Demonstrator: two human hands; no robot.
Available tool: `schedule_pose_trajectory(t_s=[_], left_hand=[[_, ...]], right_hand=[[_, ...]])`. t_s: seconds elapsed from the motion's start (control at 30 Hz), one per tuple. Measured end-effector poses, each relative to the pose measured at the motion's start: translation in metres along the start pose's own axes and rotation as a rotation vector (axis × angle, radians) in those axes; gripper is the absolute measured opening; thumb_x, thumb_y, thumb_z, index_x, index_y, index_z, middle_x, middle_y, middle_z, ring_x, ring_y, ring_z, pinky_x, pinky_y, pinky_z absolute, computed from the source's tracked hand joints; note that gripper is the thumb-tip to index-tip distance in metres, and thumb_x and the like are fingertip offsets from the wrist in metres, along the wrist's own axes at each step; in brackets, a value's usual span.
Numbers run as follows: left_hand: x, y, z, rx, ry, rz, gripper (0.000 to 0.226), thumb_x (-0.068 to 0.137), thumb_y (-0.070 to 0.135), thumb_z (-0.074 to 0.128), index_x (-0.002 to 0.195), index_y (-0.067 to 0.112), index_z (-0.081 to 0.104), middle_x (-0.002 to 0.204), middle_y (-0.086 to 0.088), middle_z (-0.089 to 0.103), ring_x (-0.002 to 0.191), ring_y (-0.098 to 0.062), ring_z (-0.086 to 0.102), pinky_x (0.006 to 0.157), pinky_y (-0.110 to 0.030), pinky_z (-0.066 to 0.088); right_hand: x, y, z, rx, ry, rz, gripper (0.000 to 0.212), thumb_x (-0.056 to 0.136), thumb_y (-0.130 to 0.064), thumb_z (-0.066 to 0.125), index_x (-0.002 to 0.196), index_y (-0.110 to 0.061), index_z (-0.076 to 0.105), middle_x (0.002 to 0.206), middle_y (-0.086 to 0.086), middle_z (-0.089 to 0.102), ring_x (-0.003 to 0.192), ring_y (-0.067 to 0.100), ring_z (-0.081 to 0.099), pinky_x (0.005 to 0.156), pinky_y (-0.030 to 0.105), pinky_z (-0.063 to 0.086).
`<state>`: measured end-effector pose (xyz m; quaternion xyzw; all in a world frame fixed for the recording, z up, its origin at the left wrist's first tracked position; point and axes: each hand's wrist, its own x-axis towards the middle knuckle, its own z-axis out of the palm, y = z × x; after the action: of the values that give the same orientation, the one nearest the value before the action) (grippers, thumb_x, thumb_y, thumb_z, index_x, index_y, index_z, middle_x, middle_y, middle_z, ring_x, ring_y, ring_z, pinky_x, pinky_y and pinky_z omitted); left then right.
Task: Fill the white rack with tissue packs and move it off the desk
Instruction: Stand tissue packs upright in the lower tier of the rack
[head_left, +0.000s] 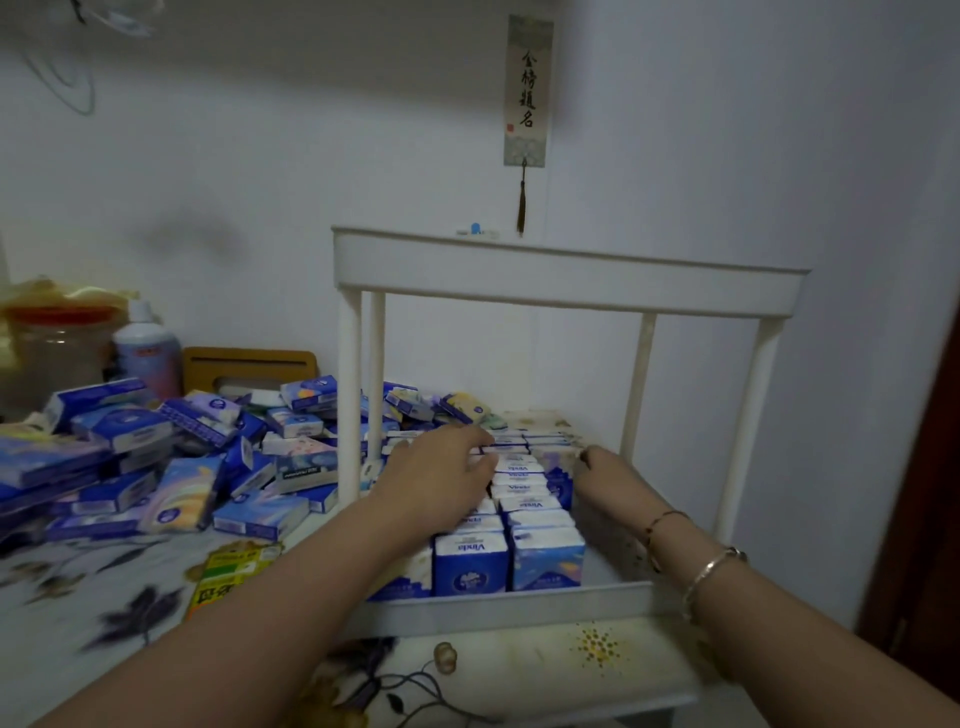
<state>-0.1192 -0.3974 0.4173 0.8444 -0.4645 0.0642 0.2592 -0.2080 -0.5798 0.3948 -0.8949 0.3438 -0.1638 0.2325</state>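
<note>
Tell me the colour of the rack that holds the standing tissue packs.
White, a little off-white; the rack shows in the head view.

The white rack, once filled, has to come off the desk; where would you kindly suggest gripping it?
Probably the white rack by its upright posts, one hand each side, coming from the front. The left hand and right hand already reach in there; the posts look slim enough to wrap.

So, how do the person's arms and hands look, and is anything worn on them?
Both forearms are bare, with no sleeves in view. The left hand has nothing on it or its wrist. The right hand has a thin cord bracelet and a metal bangle on its wrist.
</note>
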Motion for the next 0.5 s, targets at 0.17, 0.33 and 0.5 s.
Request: schedule_pose_trajectory(t_s=[0.17,0.33,0.5], left_hand=[[-0.031,0.007,-0.027,-0.225,0.045,0.153,0.027,0.098,0.027,0.047,0.122,0.026,0.059,0.125,0.015,0.056,0.116,0.002,0.049,0.087,-0.009,0.035],[-0.081,0.009,-0.049,-0.371,0.115,0.159,0.019,0.095,0.019,0.054,0.100,0.030,0.068,0.099,0.023,0.066,0.094,0.011,0.059,0.082,-0.008,0.047],[-0.115,-0.022,-0.075,-0.429,0.230,0.042,0.022,0.092,0.013,0.057,0.087,0.028,0.071,0.088,0.022,0.068,0.087,0.005,0.063,0.074,-0.009,0.048]], right_hand=[[-0.036,-0.015,-0.027,0.194,0.124,-0.231,0.032,0.090,-0.008,0.052,0.121,-0.013,0.055,0.131,0.005,0.052,0.118,0.016,0.048,0.084,0.019,0.035],[-0.086,-0.048,-0.031,0.293,0.173,-0.482,0.027,0.087,-0.004,0.052,0.098,-0.027,0.060,0.108,-0.011,0.061,0.105,0.004,0.054,0.086,0.021,0.043],[-0.125,-0.093,-0.019,0.321,0.162,-0.716,0.028,0.087,-0.009,0.049,0.100,-0.033,0.057,0.104,-0.021,0.057,0.100,-0.010,0.050,0.078,0.005,0.037]])
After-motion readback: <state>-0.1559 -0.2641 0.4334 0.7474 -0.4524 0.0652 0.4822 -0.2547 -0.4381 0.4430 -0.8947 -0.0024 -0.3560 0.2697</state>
